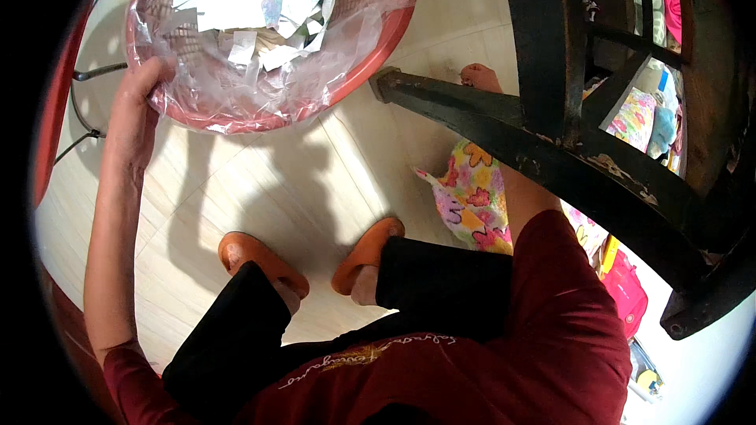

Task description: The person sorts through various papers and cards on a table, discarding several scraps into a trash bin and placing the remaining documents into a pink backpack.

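A red-rimmed lattice waste basket, lined with a clear plastic bag, stands at the upper left. Inside lie torn white paper scraps. My left hand grips its near left rim, fingers over the edge and bag. My right arm reaches under a dark wooden furniture frame with worn, chipped paint. Just past its lower bar, my right hand shows in part with curled fingers; the bar hides the rest, and what it holds cannot be made out. A bright floral cloth hangs beside the right forearm.
My feet in orange slippers stand on the pale tiled floor. Thin dark metal rods and a red edge are at the left. Beyond the frame are more floral fabric and a pink-red item.
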